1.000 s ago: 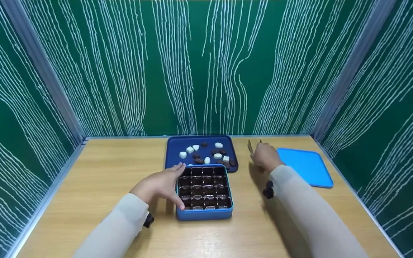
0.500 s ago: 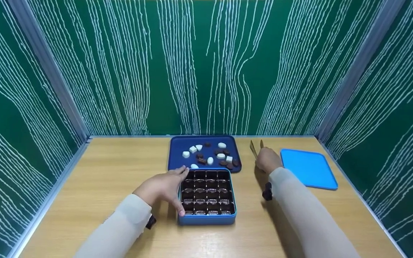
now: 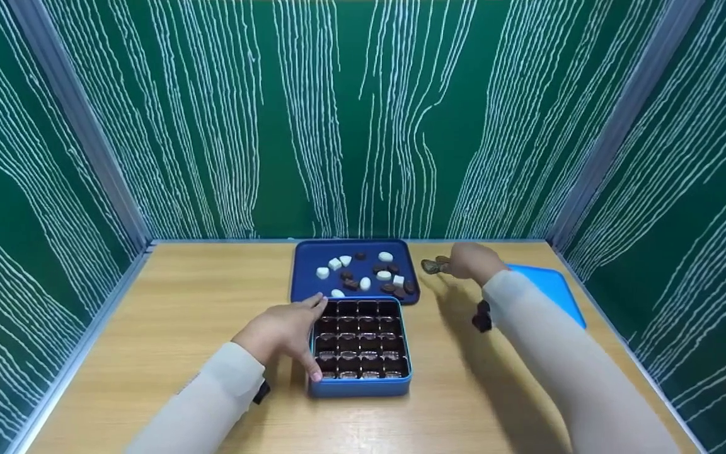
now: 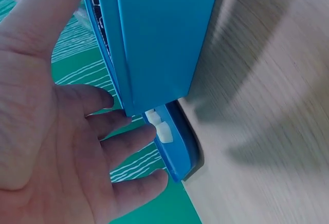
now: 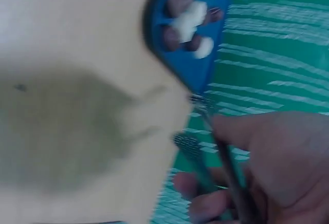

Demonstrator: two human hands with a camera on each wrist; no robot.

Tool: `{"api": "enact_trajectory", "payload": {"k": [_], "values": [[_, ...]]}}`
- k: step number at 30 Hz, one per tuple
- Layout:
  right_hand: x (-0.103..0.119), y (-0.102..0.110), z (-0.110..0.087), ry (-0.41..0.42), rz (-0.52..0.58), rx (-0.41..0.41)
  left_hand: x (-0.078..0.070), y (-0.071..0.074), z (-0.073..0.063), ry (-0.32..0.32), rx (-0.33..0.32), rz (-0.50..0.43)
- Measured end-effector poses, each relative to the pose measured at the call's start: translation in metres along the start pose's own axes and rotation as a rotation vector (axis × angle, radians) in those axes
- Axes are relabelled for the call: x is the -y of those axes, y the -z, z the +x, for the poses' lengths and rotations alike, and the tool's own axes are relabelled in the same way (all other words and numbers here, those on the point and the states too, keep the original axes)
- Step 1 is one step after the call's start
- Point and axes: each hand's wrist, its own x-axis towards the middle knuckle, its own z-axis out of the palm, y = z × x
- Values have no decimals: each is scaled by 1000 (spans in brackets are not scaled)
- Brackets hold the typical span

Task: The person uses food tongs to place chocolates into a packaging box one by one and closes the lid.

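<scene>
My right hand [image 3: 473,261] is curled round tongs [image 3: 430,267], jaws parted, just off 3 o'clock of the tray [image 3: 303,277] | my left hand [image 3: 282,329], spread, touches the box [image 3: 360,388] at 9 o'clock | I judge I'm readying the tongs | next likely needs steering them toward 9, onto a piece [image 3: 398,280].

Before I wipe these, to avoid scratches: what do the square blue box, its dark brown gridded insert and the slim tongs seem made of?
Box: probably satin painted metal, from its smooth, ridged wall; possibly plastic. Gridded insert: likely thin glossy plastic, given bright highlights. Tongs: perhaps metal, given thin arms and textured tips; blur leaves finish unclear.
</scene>
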Motion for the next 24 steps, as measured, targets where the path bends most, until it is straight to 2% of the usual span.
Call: {"api": "enact_trajectory", "payload": {"k": [4, 8, 13, 20, 24], "values": [[27, 18, -13, -2, -20, 18, 0, 1, -2, 16, 2, -4], [49, 25, -18, 16, -71, 45, -3, 1, -2, 23, 3, 0], [70, 19, -16, 31, -130, 56, -5, 0, -1, 25, 3, -25], [85, 8, -4, 76, -319, 27, -2, -2, 0, 31, -2, -43], [92, 10, 0, 34, -353, 36, -1, -2, -1, 40, 4, -49]]}}
